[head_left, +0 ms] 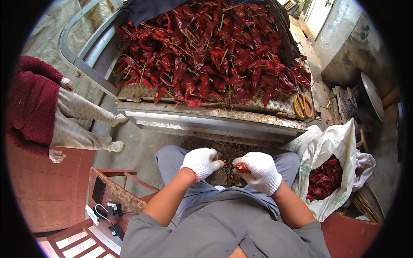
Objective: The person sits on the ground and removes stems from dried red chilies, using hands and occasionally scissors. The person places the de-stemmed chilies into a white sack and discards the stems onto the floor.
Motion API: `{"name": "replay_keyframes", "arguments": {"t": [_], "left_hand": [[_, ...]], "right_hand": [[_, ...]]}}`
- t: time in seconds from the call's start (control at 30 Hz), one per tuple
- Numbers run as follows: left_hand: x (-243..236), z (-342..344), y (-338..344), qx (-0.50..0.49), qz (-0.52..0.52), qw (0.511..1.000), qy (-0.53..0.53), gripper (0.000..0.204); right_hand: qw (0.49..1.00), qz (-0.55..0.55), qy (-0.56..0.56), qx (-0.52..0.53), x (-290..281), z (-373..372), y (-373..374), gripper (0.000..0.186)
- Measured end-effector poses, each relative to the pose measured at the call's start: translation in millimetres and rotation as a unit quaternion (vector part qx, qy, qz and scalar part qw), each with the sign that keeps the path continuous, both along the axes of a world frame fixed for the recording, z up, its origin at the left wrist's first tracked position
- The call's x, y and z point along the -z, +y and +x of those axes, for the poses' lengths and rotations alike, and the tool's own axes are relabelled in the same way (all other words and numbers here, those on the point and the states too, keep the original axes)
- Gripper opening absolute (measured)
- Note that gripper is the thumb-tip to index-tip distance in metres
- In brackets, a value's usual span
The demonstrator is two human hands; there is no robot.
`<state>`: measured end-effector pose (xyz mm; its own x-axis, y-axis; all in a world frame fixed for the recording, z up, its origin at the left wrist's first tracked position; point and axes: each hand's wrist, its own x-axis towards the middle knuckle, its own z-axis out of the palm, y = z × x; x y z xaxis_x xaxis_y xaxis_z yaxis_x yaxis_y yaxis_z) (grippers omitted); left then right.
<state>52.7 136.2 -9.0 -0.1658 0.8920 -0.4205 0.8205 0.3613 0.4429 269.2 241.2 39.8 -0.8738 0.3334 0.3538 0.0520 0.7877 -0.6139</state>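
White knitted gloves cover both my hands, which are held above my lap. My right hand point(260, 172) is closed around a red chili pepper point(242, 168), whose cut-looking pale end faces my left hand. My left hand point(201, 162) has its fingers curled in, a short gap from the pepper; a thin dark bit shows by its knuckles, but whatever it grips is hidden. Ahead of me, a large heap of dried red chili peppers point(202, 56) with stems covers the rusty metal bed point(254, 110). Orange-handled scissors point(303, 106) lie at the bed's near right corner.
An open white woven sack point(340, 142) with red peppers point(323, 178) inside stands to my right. A person in a dotted maroon top point(34, 103) stands at the left. A wooden bench point(129, 202) at lower left bears a phone point(98, 190) and cabled devices point(114, 209).
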Motion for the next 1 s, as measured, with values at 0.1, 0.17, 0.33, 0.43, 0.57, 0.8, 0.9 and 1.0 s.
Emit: {"name": "replay_keyframes", "arguments": {"t": [0.1, 0.17, 0.33, 0.43, 0.57, 0.8, 0.9, 1.0], "left_hand": [[28.3, 5.0, -13.2, -0.048, 0.214, 0.976, -0.012, 0.034], [33.9, -0.4, -8.4, -0.069, 0.282, 0.957, -0.012, 0.037], [16.6, -32.1, 1.7, -0.161, 0.366, 0.917, 0.0, 0.04], [6.7, -53.5, 21.4, -0.22, 0.377, 0.899, 0.023, 0.043], [-11.5, -66.7, 51.5, -0.269, 0.292, 0.914, 0.079, 0.049], [9.7, -79.0, 96.5, -0.321, 0.25, 0.91, 0.082, 0.05], [23.2, -79.7, 101.5, -0.324, 0.319, 0.887, 0.084, 0.037], [37.5, -80.6, 96.4, -0.326, 0.381, 0.864, 0.036, 0.025]], "right_hand": [[0.999, -0.04, 0.006, 0.021, 3.3, 6.5, -0.6, 0.028], [0.997, -0.049, 0.015, 0.049, 4.4, 15.1, 3.7, 0.031], [0.95, -0.028, 0.003, 0.312, 8.0, 113.2, 43.2, 0.044], [0.859, 0.06, -0.065, 0.505, 17.4, 204.1, 81.1, 0.053], [0.786, 0.064, -0.085, 0.61, 22.9, 275.8, 94.0, 0.065], [0.828, -0.071, 0.098, 0.548, 54.1, 254.7, 71.3, 0.05], [0.841, -0.084, 0.103, 0.524, 60.8, 231.1, 64.6, 0.043], [0.856, -0.105, 0.115, 0.493, 63.5, 203.3, 59.1, 0.04]]}}
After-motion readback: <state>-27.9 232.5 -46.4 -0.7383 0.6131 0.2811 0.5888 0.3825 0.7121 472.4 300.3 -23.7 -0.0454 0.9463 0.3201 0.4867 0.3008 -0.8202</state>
